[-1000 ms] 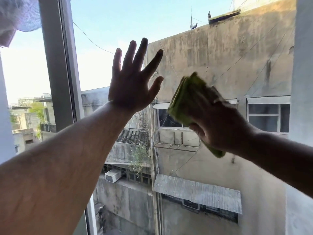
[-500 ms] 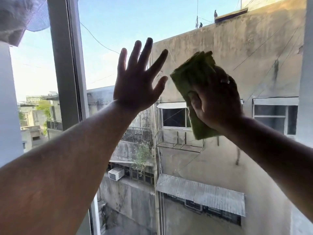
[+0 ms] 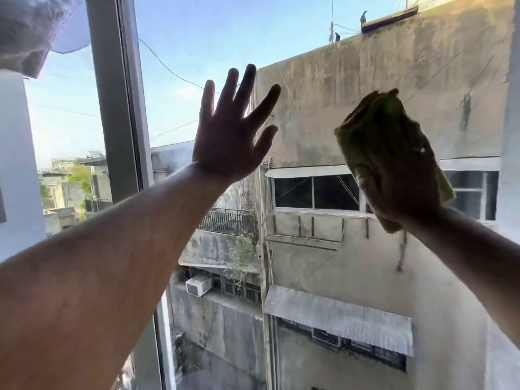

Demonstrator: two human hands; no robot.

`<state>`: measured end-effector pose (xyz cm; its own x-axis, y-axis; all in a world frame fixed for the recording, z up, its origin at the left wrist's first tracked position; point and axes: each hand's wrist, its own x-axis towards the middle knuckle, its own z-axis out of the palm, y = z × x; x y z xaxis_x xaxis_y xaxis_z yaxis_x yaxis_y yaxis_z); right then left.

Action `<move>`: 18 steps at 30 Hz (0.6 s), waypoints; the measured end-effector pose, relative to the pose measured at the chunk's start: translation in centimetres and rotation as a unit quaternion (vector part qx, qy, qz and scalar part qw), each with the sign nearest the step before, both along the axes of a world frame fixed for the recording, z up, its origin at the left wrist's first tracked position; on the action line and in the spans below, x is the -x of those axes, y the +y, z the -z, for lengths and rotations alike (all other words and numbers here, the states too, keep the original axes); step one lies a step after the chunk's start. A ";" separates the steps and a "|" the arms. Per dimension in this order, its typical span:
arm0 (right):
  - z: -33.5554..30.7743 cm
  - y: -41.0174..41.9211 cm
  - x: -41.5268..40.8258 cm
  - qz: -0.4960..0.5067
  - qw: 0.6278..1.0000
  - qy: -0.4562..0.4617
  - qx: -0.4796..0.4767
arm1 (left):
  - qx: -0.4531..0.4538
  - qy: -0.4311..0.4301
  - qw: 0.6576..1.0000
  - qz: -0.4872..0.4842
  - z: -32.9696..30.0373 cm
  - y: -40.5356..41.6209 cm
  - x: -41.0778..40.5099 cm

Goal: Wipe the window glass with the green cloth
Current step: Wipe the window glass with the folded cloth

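The right hand (image 3: 399, 184) is clutching the folded green cloth (image 3: 374, 130) and pressing it against the window glass (image 3: 323, 263) on the right side, its fingers closed over the fabric. To its left, the left hand (image 3: 228, 142) is resting flat toward the pane with fingers fanned wide, holding nothing, near the grey window frame (image 3: 112, 108).

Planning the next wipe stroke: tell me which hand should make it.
Right. The right hand already presses the green cloth against the window glass; the left hand is spread open on the pane, holding nothing.
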<state>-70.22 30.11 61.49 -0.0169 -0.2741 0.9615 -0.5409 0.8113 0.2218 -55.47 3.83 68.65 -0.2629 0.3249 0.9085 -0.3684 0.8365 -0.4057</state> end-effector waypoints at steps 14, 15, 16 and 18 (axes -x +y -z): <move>9.5 -10.3 -7.3 -0.095 0.950 0.083 -0.285 | 0.008 -0.024 1.000 0.004 -2.8 -1.7 -1.5; 7.7 -8.3 -5.6 -0.076 0.974 0.059 -0.206 | 0.008 -0.021 1.000 0.003 -2.8 -1.6 -1.4; 5.5 -6.3 -4.2 -0.047 0.994 0.014 -0.101 | 0.010 -0.018 1.000 0.003 -2.8 -1.6 -1.3; 1.3 -3.8 -2.8 -0.003 0.990 -0.082 0.112 | 0.009 -0.010 1.000 0.006 -2.9 -1.5 -1.2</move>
